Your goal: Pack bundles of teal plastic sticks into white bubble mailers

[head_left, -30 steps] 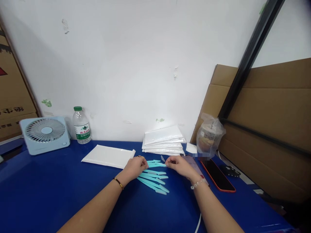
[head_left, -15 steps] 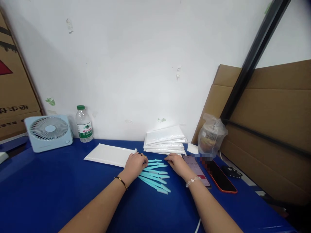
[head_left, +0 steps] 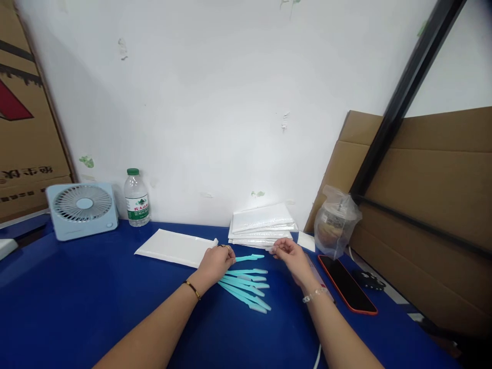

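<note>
Several slim turquoise plastic tools (head_left: 246, 285) lie fanned out on the blue table (head_left: 77, 302). My left hand (head_left: 215, 262) is closed on the handle of one turquoise tool (head_left: 249, 257), held level just above the others. My right hand (head_left: 288, 255) hovers a little to the right of that tool's tip, fingers pinched on a small pale piece I cannot make out. A white padded envelope (head_left: 175, 247) lies flat just left of my left hand. A stack of white envelopes (head_left: 263, 225) sits behind my hands by the wall.
A small pale-blue fan (head_left: 82, 209) and a water bottle (head_left: 136, 199) stand at the back left. A drink cup in a plastic bag (head_left: 335, 221), a phone in an orange case (head_left: 347, 290) and cardboard sheets (head_left: 430, 205) are on the right.
My right hand rose from the table and pinched shut near the envelope stack. My left hand now holds one turquoise tool off the fan. The camera tilted slightly.
</note>
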Tool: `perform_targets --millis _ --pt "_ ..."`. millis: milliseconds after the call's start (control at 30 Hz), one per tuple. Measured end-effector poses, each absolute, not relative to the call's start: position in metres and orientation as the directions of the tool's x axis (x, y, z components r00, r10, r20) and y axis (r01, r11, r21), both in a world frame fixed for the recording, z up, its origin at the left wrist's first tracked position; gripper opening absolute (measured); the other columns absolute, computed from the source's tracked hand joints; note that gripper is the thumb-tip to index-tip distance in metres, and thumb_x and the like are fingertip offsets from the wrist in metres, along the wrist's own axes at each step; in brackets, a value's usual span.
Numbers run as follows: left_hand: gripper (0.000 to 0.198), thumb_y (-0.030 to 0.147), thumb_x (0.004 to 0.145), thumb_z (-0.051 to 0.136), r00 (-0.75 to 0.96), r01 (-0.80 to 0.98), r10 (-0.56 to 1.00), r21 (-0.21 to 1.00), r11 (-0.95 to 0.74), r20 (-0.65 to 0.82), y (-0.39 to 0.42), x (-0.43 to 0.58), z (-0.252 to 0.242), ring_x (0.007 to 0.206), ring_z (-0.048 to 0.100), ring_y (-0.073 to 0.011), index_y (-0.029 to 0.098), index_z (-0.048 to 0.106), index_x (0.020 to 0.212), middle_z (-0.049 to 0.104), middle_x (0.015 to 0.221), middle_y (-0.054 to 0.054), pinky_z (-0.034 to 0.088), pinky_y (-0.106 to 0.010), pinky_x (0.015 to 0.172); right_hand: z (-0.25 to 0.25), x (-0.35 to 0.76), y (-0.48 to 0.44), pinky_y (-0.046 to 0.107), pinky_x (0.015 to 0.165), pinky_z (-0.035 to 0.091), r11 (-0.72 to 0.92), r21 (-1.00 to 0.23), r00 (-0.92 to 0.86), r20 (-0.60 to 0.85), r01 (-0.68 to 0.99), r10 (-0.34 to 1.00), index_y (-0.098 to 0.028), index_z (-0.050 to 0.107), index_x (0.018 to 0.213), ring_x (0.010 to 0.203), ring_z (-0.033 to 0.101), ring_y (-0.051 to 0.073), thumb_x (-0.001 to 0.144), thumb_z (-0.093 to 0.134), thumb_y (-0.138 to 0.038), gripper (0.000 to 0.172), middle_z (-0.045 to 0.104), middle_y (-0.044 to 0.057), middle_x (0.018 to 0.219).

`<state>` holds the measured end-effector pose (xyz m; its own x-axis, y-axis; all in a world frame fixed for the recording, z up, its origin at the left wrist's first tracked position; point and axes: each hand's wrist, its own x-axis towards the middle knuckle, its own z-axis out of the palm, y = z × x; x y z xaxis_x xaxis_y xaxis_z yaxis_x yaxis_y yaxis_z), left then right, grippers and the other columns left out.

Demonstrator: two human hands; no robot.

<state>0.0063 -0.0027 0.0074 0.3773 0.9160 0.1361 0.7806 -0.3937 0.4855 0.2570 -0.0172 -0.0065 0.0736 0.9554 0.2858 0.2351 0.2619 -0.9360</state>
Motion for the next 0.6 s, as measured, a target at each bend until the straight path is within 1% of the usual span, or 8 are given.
perform_targets --millis 33,100,233,333,433,533,600 --pt "0.013 0.029 0.080 0.050 0.370 0.768 0.919 0.513 -0.384 0.134 -0.002 0.006 0.008 0.073 0.059 -0.0164 0.022 0.061 0.078 0.067 0.076 0.000 0.040 -0.028 0.072 -0.005 0.257 -0.018 0.028 0.065 0.047 0.260 -0.950 0.083 0.277 0.171 0.957 -0.018 0.056 0.083 0.073 0.061 0.019 0.072 0.065 -0.039 0.025 0.063 0.004 0.074" --pt "0.014 0.031 0.080 0.050 0.362 0.744 0.923 0.555 -0.372 0.133 -0.001 0.004 0.007 0.072 0.059 -0.0158 0.021 0.061 0.078 0.066 0.076 0.000 0.040 -0.026 0.069 -0.002 0.255 -0.020 0.027 0.063 0.046 0.259 -0.959 0.082 0.270 0.117 0.960 -0.017 0.057 0.083 0.074 0.061 0.018 0.069 0.069 -0.041 0.029 0.063 0.004 0.076" --pt "0.015 0.032 0.079 0.051 0.358 0.714 0.926 0.603 -0.356 0.122 0.001 0.002 0.004 0.072 0.058 -0.0154 0.021 0.060 0.078 0.066 0.076 0.000 0.040 -0.024 0.064 0.001 0.251 -0.022 0.027 0.064 0.046 0.254 -0.959 0.077 0.265 0.125 0.961 -0.016 0.059 0.083 0.075 0.060 0.019 0.068 0.069 -0.045 0.034 0.064 0.005 0.077" --pt "0.016 0.033 0.079 0.051 0.353 0.705 0.929 0.620 -0.343 0.112 0.002 0.002 0.002 0.071 0.058 -0.0153 0.021 0.060 0.078 0.064 0.074 0.000 0.039 -0.024 0.062 0.000 0.249 -0.023 0.027 0.064 0.046 0.249 -0.963 0.050 0.256 0.106 0.966 -0.016 0.060 0.082 0.074 0.061 0.018 0.069 0.070 -0.044 0.032 0.064 0.005 0.076" --pt "0.018 0.036 0.079 0.050 0.369 0.689 0.924 0.638 -0.343 0.099 0.003 0.002 0.000 0.070 0.057 -0.0154 0.021 0.061 0.080 0.064 0.073 0.000 0.038 -0.024 0.059 -0.003 0.247 -0.023 0.027 0.066 0.046 0.250 -0.964 -0.015 0.250 0.093 0.968 -0.016 0.061 0.082 0.075 0.061 0.018 0.070 0.070 -0.039 0.028 0.066 0.005 0.076" --pt "0.019 0.037 0.079 0.051 0.389 0.678 0.917 0.646 -0.352 0.092 0.003 0.002 0.000 0.071 0.058 -0.0151 0.022 0.061 0.082 0.064 0.075 0.000 0.039 -0.023 0.060 -0.006 0.247 -0.022 0.029 0.072 0.047 0.246 -0.956 -0.082 0.235 0.158 0.968 -0.016 0.063 0.082 0.076 0.062 0.018 0.071 0.070 -0.037 0.025 0.067 0.005 0.077" --pt "0.017 0.035 0.078 0.052 0.389 0.689 0.916 0.630 -0.357 0.094 0.002 0.002 0.001 0.071 0.058 -0.0147 0.022 0.062 0.080 0.065 0.075 0.001 0.039 -0.023 0.061 -0.006 0.245 -0.023 0.031 0.074 0.047 0.283 -0.915 -0.080 0.271 0.288 0.959 -0.016 0.064 0.084 0.078 0.062 0.019 0.072 0.068 -0.037 0.024 0.068 0.006 0.080"
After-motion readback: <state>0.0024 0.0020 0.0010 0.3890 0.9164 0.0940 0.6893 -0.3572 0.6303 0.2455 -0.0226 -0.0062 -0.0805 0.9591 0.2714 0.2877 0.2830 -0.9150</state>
